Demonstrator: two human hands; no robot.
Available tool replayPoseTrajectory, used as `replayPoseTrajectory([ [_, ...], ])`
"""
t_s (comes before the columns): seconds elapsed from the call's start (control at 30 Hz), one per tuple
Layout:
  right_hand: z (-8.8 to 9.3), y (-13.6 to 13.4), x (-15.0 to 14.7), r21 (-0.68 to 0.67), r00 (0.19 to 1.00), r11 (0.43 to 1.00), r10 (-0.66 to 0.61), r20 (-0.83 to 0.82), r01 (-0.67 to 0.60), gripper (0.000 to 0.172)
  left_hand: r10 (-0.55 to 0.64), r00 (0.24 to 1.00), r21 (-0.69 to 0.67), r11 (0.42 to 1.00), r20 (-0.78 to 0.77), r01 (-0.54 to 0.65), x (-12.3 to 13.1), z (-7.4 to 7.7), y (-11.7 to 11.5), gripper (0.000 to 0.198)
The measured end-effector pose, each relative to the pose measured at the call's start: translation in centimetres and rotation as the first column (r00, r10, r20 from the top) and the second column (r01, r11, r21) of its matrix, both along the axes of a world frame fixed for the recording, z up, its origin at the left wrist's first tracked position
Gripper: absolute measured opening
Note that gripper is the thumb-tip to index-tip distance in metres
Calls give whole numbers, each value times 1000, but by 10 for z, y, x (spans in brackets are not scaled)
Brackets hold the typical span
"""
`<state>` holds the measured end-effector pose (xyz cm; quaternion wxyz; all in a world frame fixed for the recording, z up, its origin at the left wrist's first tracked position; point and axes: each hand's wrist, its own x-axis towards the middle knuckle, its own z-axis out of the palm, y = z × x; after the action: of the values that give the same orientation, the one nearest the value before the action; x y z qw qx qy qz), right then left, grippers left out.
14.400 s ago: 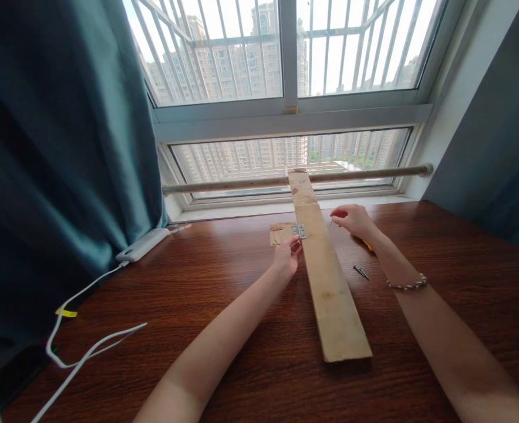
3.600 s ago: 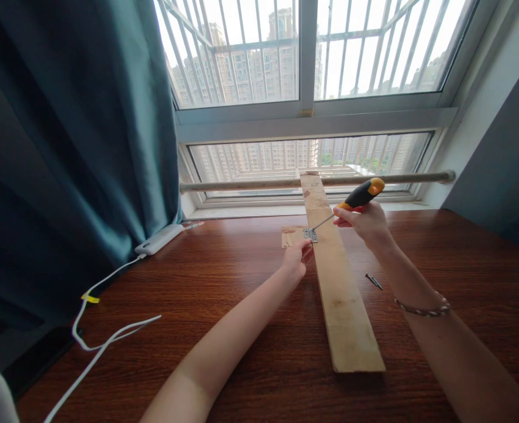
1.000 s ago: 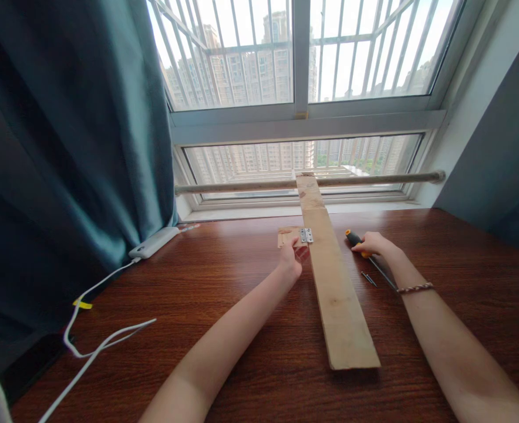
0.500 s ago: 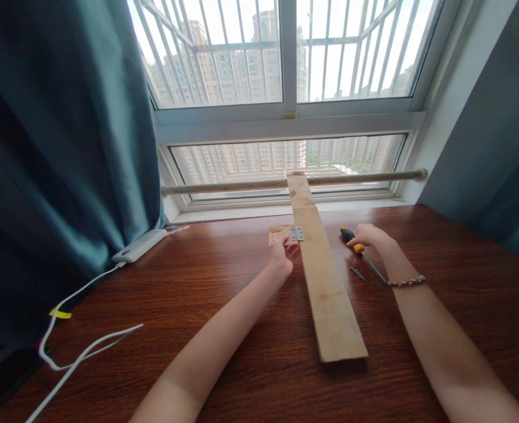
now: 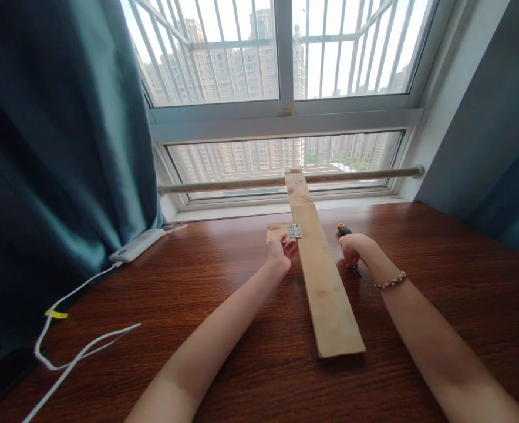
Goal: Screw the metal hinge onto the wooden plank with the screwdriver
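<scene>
My left hand [image 5: 279,254] is closed on a small wooden piece [image 5: 273,232], its thumb just below a metal hinge [image 5: 294,231]. The hinge bridges that piece and the left edge of a long wooden board [image 5: 325,288]. To the board's right, my right hand [image 5: 355,248] bends down with curled fingers at several dark screws [image 5: 357,271] on the table. Its fingertips are partly hidden, so whether a screw is between them does not show. Behind this hand lies a screwdriver [image 5: 343,229]; only its black and yellow handle end shows.
The board's far end rests near a horizontal rail [image 5: 351,175] before the window. On the brown table [image 5: 189,294], a white power strip [image 5: 137,245] and white cable [image 5: 83,355] lie to the left, beside a dark curtain [image 5: 70,117].
My right hand has moved from the screwdriver handle towards me and slightly left, down to the screws. My left hand keeps its hold. The view has shifted slightly.
</scene>
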<state>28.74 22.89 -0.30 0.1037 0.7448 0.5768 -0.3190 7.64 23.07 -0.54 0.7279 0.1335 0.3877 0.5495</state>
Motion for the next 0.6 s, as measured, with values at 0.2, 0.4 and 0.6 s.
replayPoseTrajectory([
  [0.2,23,-1,10,190,983,980,85,-162,-54,15,6,1000,5,1000,2,-6,1,-2,1,6],
  [0.4,43,-2,-32,637,568,685,383,-729,355,20,4,1000,19,1000,-2,-4,1,1,-1,8],
  [0.6,16,3,-68,811,734,476,405,-546,340,12,-2,1000,40,999,17,1,-1,-1,-1,9],
])
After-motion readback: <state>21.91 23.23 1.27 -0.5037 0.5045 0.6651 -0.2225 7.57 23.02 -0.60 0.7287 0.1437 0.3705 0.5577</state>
